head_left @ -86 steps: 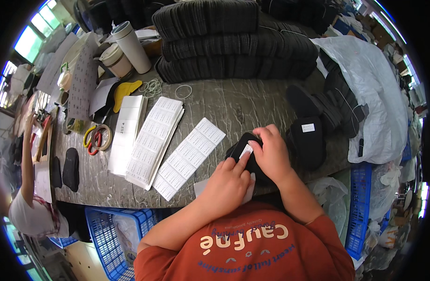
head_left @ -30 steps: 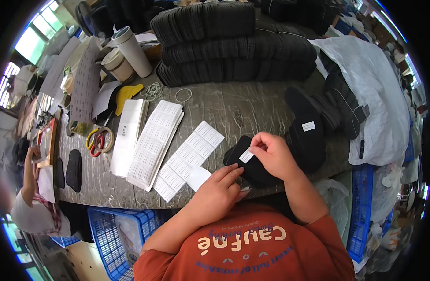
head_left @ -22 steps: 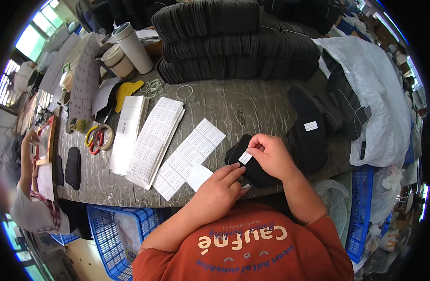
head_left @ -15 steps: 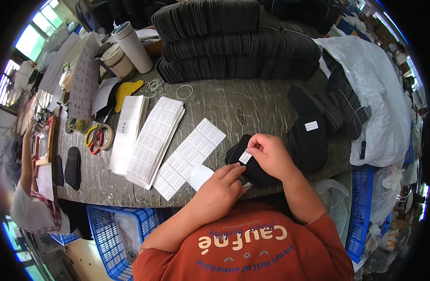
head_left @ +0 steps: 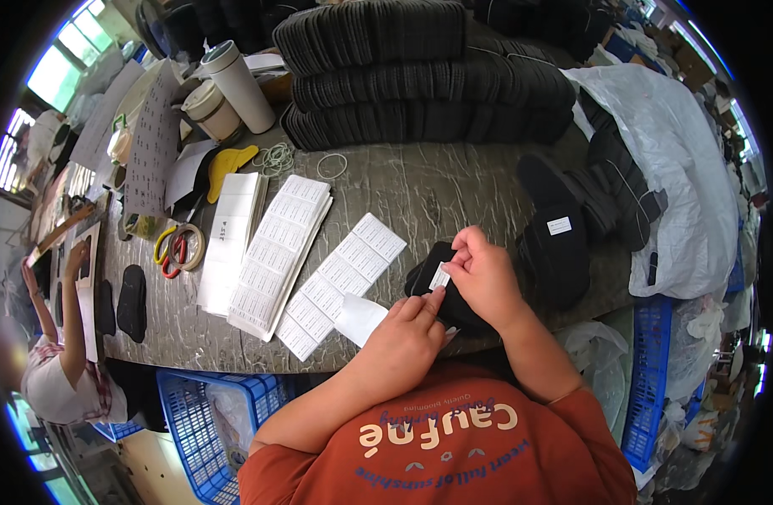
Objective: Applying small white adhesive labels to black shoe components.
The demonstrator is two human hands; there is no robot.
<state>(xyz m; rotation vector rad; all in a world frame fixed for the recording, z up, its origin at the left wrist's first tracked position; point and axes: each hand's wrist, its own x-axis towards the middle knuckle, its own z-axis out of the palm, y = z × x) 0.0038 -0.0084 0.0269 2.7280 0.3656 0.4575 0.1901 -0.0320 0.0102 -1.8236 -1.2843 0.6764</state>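
From my remote post I note one labelled insole point(head_left: 563, 265) at right, apparently done; the white label point(head_left: 438, 277) in work lies on a nearer black insole point(head_left: 422, 275), pressing likely unfinished; the printed sheet point(head_left: 343, 282) bears many more; label sits between the fingertips; left hand point(head_left: 403, 337) has fingers close together, touching its lower end; right hand point(head_left: 485, 282) curls at its upper end, whether pinching I cannot tell.

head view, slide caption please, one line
Bare left hand and right hand touch a small white rectangular label over a flat black pad
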